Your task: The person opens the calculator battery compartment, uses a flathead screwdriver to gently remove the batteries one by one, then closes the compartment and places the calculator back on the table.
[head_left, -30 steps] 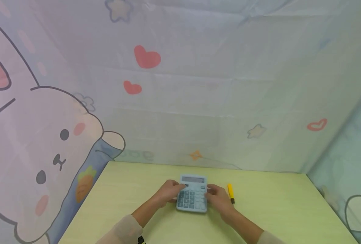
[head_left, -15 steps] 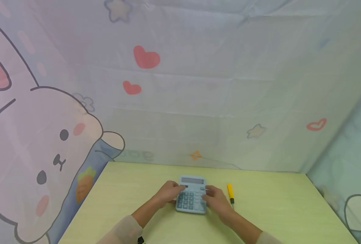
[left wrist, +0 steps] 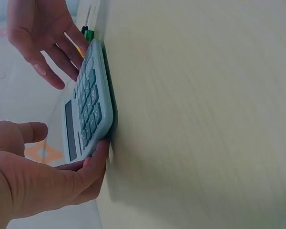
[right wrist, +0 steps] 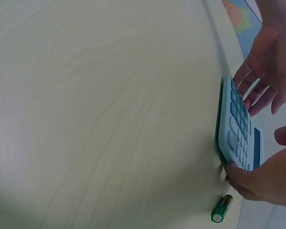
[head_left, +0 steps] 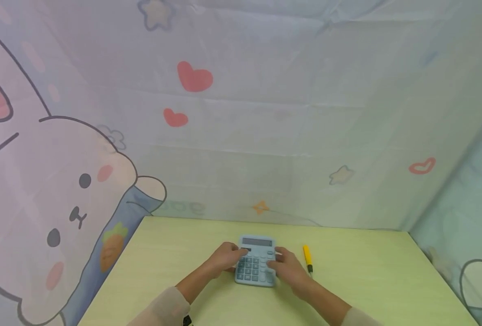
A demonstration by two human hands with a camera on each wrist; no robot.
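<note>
A pale blue calculator (head_left: 255, 260) lies face up on the table, its display at the far end. My left hand (head_left: 226, 259) is at its left side, thumb over the upper keys; the left wrist view shows that thumb (left wrist: 33, 132) raised off the face and the fingers at the calculator's edge. On the opposite side is my right hand (head_left: 290, 268), its fingers (right wrist: 240, 175) touching the edge and its thumb lifted above the keys. A green battery (right wrist: 222, 208) lies close to the right fingers; the head view hides it.
To the right of the calculator lies a screwdriver with a yellow handle (head_left: 307, 256). Part of a black-and-yellow object (head_left: 188, 320) shows beside the left sleeve. A printed cloth (head_left: 241, 136) hangs behind the pale wooden table (head_left: 371, 271).
The calculator has shifted slightly toward me. My right hand has moved a little left, its thumb coming farther over the keys, and more of the screwdriver's shaft shows. The left hand barely moved.
</note>
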